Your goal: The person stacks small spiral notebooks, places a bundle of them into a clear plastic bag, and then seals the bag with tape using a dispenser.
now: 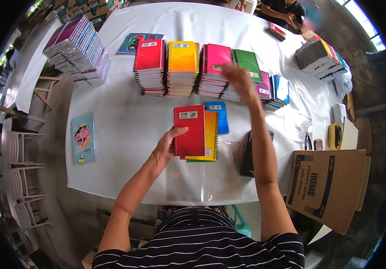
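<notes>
My left hand [168,141] grips a fanned bunch of small spiral notebooks by the left edge, thumb on top. A red notebook [190,141] lies uppermost, with a yellow notebook [211,130] and a sliver of green beneath. Behind them shows a blue notebook [222,119]; whether it belongs to the bunch I cannot tell. Over the pink notebook stack [215,53] and the green notebook stack [246,59] is my right hand [242,83], its fingers smeared by motion. Alongside stand a red stack [148,58], a yellow stack [182,56], a lower purple stack [263,85] and a blue stack [282,87].
Tall notebook piles stand far left [78,51] and far right [320,58]. A light-blue notebook [83,139] lies at left. Clear plastic [193,184] and a dark flat object [248,157] lie near me. An open cardboard box [325,184] stands at right. Another person [287,13] sits across.
</notes>
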